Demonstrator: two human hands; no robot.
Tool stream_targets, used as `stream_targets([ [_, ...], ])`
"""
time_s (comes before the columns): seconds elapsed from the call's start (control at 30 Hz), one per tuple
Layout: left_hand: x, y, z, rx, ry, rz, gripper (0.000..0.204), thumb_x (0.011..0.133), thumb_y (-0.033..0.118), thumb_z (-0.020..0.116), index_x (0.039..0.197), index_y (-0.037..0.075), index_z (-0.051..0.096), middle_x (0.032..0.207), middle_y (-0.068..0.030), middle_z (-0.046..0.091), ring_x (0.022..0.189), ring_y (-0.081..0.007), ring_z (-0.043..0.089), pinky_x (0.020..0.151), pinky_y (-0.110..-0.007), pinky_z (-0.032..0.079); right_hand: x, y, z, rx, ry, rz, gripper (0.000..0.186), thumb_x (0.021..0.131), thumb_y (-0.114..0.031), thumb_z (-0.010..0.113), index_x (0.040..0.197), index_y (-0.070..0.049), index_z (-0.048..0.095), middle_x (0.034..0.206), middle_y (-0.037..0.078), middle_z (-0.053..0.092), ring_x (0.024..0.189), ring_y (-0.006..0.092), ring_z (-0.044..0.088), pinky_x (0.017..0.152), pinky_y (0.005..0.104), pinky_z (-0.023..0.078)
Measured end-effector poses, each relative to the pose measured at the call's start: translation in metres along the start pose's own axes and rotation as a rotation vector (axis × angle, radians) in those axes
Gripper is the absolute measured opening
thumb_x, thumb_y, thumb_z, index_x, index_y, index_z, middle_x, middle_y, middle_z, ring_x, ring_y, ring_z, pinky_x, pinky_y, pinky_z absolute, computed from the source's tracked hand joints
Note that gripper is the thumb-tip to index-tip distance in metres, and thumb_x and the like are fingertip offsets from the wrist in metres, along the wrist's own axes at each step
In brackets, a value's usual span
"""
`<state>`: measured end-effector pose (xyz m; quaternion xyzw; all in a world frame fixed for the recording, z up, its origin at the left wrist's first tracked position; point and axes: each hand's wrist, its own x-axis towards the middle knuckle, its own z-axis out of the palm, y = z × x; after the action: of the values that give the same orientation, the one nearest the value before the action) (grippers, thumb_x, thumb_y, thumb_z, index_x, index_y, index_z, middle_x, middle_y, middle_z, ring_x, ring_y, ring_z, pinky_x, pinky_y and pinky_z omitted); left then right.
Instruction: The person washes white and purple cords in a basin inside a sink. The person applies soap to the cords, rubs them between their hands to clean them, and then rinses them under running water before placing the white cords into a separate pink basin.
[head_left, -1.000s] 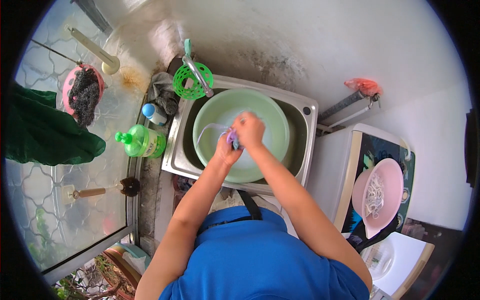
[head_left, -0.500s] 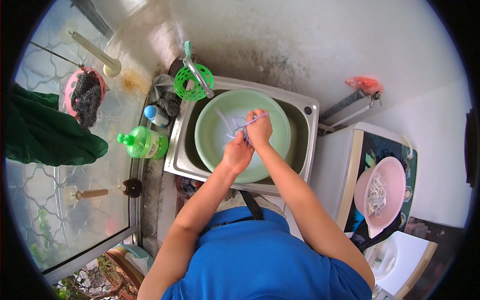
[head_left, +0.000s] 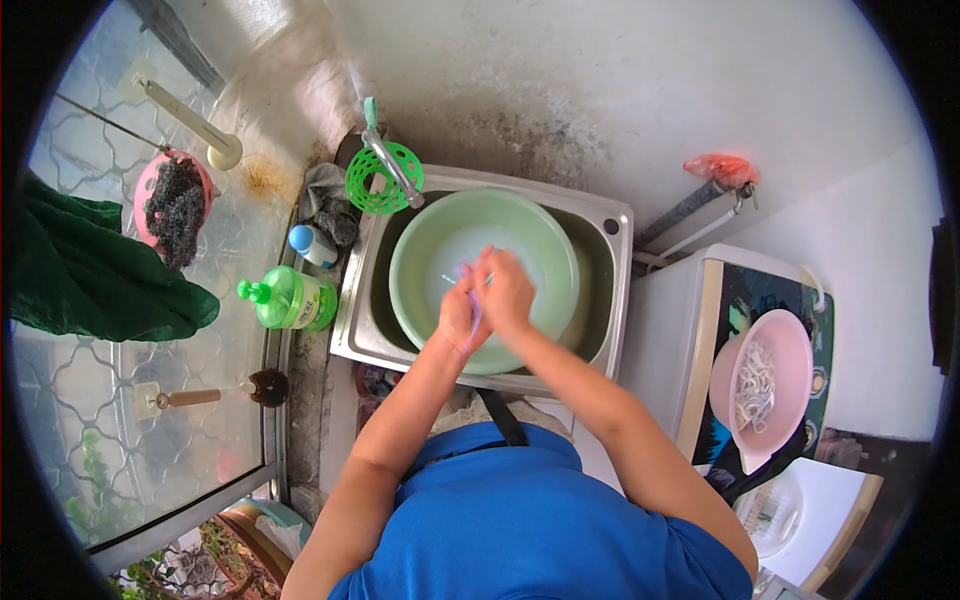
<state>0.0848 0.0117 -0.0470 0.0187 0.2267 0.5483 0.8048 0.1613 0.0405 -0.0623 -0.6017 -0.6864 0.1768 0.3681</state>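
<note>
My left hand [head_left: 460, 312] and my right hand [head_left: 507, 292] are pressed together over a light green basin [head_left: 420, 218]. Closed between them is a thin purple cord [head_left: 475, 312], flat and lace-like. One stretch of it hangs by the left palm and wrist, while the rest is hidden by the fingers. Motion smears the right hand. Cloudy pale water [head_left: 520, 250] covers the bottom of the basin, which sits in a steel sink [head_left: 612, 300].
Over the sink's left corner the faucet [head_left: 392, 165] carries a green strainer basket [head_left: 362, 192]. A green pump bottle [head_left: 300, 298], a blue-capped bottle [head_left: 315, 247] and grey cloths [head_left: 328, 205] line the left ledge. A pink basin [head_left: 790, 350] of white cords rests on the right-hand appliance.
Both hands have come together lower and nearer to me. The purple cord, loosely looped with trailing ends before, is now mostly gathered between the palms.
</note>
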Motion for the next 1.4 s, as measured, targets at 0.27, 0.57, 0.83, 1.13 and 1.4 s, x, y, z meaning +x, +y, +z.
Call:
stream_targets([
  [0.27,0.0,-0.017,-0.025,0.047,0.174,0.04,0.049,0.094,0.041,0.035,0.132,0.009,0.036,0.135,-0.0067,0.039,0.124,-0.026,0.035,0.104,-0.042,0.029,0.027,0.017,0.008,-0.11,0.025,0.033,0.017,0.078,-0.023,0.058,0.066,-0.011,0.059,0.073,0.007,0.058,0.068,0.0278,0.058,0.052,0.0428,0.046],
  [0.57,-0.005,0.0,-0.035,-0.057,0.024,0.022,0.043,0.095,0.035,0.034,0.128,0.008,0.041,0.127,-0.0115,0.047,0.121,-0.031,0.04,0.104,-0.04,0.032,0.014,0.004,0.011,0.003,0.03,-0.114,0.023,0.08,-0.022,0.058,0.062,-0.008,0.054,0.068,0.008,0.056,0.061,0.0305,0.056,0.051,0.0427,0.042],
  [0.83,-0.02,-0.008,-0.035,-0.042,0.116,0.039,0.045,0.094,0.034,0.04,0.125,0.001,0.04,0.122,-0.0184,0.047,0.114,-0.0304,0.046,0.097,-0.04,0.04,0.074,0.025,-0.01,-0.124,0.27,-0.217,0.022,0.078,-0.023,0.061,0.064,-0.008,0.055,0.073,0.009,0.055,0.07,0.0298,0.056,0.057,0.043,0.045],
  [1.13,-0.006,0.014,-0.034,-0.136,-0.345,-0.194,0.055,0.09,0.044,0.047,0.128,0.007,0.035,0.132,-0.019,0.041,0.121,-0.0372,0.041,0.096,-0.048,0.039,-0.038,-0.032,-0.004,0.277,-0.141,-0.325,0.016,0.067,-0.015,0.067,0.064,-0.008,0.053,0.074,0.008,0.054,0.072,0.0281,0.056,0.064,0.0402,0.045],
  [1.4,0.003,-0.003,-0.016,0.134,0.229,-0.019,0.038,0.096,0.027,0.034,0.125,0.005,0.043,0.123,-0.0091,0.05,0.112,-0.0213,0.05,0.097,-0.034,0.04,0.011,-0.012,-0.009,-0.017,0.033,-0.208,0.018,0.07,-0.015,0.065,0.059,-0.008,0.052,0.068,0.007,0.053,0.065,0.0265,0.055,0.054,0.0396,0.045],
])
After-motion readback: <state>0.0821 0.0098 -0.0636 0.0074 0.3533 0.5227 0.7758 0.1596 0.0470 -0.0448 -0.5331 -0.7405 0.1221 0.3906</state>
